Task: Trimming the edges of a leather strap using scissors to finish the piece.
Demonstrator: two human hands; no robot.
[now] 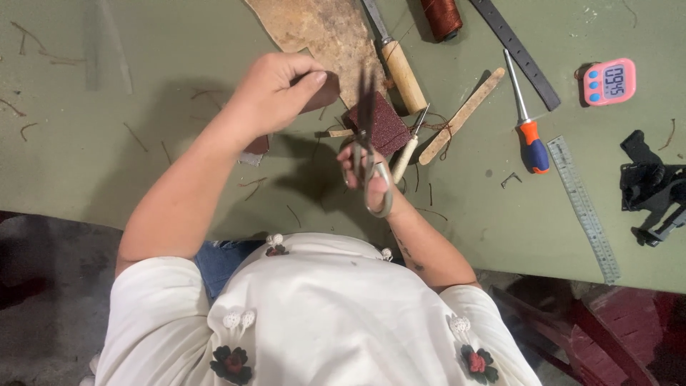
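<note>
The scissors (371, 168) are in the right hand (361, 175), above the near middle of the green tabletop (86, 164). The fingers pass through the metal loops and the grip is pressed around them; the dark blades point away from the person. The blades reach up to a small dark brown leather piece (321, 93), which the left hand (275, 89) pinches between thumb and fingers. It seems that the blades touch this piece, but the view is blurred there and I cannot tell for sure.

Just beside the scissors, on the right, lies a dark red rough block (382, 125). A thin awl with a pale handle (407, 146) and a flat wooden stick (461, 114) lie close to it. Behind them a large tan leather sheet (321, 32) lies at the far edge, with a wooden-handled knife (396, 64) and a spool of reddish-brown thread (441, 18) next to it.

Further right are a black strap with holes (514, 50), a screwdriver with an orange and blue handle (527, 125), and a metal ruler (586, 211). A small pink rectangular timer (609, 82) with a grey screen is near the far right, and a black clamp-like tool (650, 186) is at the right edge.
</note>
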